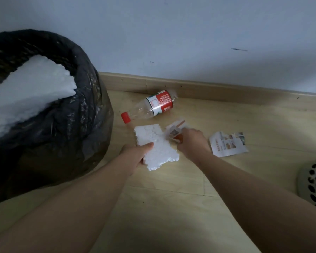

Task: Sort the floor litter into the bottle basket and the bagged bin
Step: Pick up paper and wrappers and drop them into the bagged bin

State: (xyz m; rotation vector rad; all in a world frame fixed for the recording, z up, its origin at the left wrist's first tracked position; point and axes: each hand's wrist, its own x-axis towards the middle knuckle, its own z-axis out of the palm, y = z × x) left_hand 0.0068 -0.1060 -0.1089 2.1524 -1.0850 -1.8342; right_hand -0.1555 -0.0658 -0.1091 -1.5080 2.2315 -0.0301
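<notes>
My left hand (135, 154) grips a white foam slab (157, 145) just above the wooden floor. My right hand (192, 141) is closed on a crumpled printed wrapper (174, 131) beside the slab. A clear plastic bottle (151, 106) with a red cap and red label lies on its side near the skirting board. A torn printed leaflet (227, 144) lies flat to the right of my right hand. The black-bagged bin (62, 125) stands at the left with a large foam piece (29, 95) sticking out of it.
A white perforated basket (314, 185) shows partly at the right edge. A wooden skirting board (208, 90) runs along the pale wall behind the litter. Bare wooden floor (171, 207) lies between my forearms.
</notes>
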